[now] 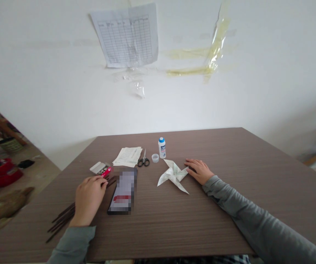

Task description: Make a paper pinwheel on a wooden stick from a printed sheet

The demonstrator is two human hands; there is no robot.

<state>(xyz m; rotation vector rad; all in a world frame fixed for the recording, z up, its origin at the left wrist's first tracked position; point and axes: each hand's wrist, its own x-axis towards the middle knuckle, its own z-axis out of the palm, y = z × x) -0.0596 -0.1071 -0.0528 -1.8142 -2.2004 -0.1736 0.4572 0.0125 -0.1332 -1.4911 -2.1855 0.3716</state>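
On the brown wood-grain table [229, 205], near its middle, lies a paper pinwheel [173, 175] folded from printed paper, flat on the surface with its points spread. The right hand [199, 170], in a grey sleeve, rests palm down just to the right of the pinwheel, fingers loosely extended and touching its nearest blade; it clasps nothing. The left hand [88, 196], also grey-sleeved, lies on a bundle of thin dark sticks [61, 218] that run out from beneath it toward the near left edge; its fingers are curled at the sticks' far ends, though whether they actually pinch a stick cannot be told. Just beyond those fingertips sits a small red box [102, 169] with its lid open. Beside the left hand, to its right, lies a smartphone [123, 190], screen up. Further back, in a row: a stack of printed paper sheets [128, 156], scissors [143, 160] with black handles, a small clear cap [155, 158], and an upright white glue bottle [162, 147] with a blue top. On the white wall behind, a printed table sheet [127, 35] is fixed, with strips of yellowed tape [211, 55] to its right.
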